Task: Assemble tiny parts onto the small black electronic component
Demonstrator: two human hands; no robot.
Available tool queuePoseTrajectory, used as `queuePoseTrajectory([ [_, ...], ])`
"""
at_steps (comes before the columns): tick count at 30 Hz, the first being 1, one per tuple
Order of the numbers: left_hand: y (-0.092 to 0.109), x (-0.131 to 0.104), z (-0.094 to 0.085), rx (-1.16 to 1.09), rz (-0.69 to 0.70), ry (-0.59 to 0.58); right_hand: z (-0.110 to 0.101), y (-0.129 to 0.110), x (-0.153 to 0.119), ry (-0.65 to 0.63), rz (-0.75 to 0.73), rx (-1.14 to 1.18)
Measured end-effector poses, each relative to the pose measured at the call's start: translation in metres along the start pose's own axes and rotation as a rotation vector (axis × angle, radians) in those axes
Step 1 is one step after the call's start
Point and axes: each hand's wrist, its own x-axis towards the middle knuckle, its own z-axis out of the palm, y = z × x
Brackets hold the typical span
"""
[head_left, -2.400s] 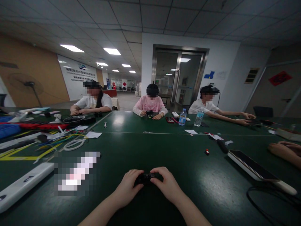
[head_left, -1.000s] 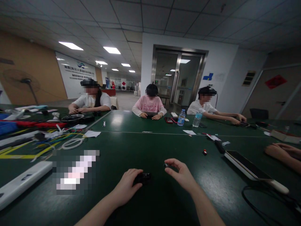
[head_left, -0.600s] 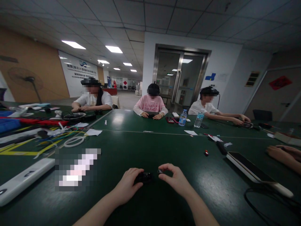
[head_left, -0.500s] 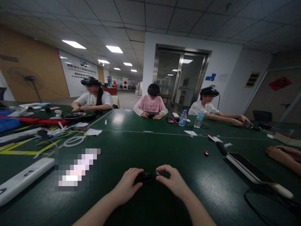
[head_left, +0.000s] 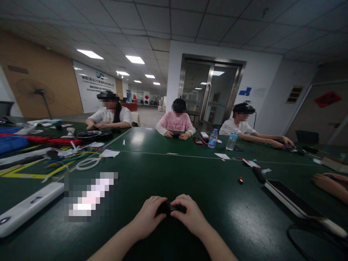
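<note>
Low over the table, in the middle of the head view, my two hands meet at a small black block-shaped object point(head_left: 170, 207). My left hand point(head_left: 148, 214) grips its left end between thumb and fingers. At the right end, the thumb and forefinger of my right hand point(head_left: 188, 213) close on it. Most of the object is covered by my fingers, so I cannot tell its kind. Whether a small piece sits under my right fingertips is also hidden.
A white bar-shaped device point(head_left: 31, 208) and a blurred-out screen point(head_left: 94, 195) lie left. To the right are a small red item point(head_left: 240, 180) and a flat black-topped device point(head_left: 293, 197) with a cable. Two water bottles point(head_left: 213, 138) stand farther back. Other people sit around the green table point(head_left: 152, 174).
My right hand has moved left, bringing its pinched fingers against the black object's right end. The small piece between those fingers is now hidden. The view has shifted slightly.
</note>
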Motion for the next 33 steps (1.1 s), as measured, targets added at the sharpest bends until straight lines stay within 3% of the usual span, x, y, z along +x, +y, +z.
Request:
queuePoseTrajectory([
  [9, -0.003, 0.000, 0.001, 0.016, 0.012, -0.008, 0.006, -0.003, 0.000, -0.051, 0.078, -0.137],
  [22, 0.001, 0.001, 0.001, 0.038, 0.010, -0.009, 0.007, -0.001, 0.000, -0.010, 0.092, -0.109],
  [33, -0.009, 0.001, 0.005, 0.052, 0.024, 0.005, 0.004, -0.003, -0.004, -0.038, 0.068, -0.085],
])
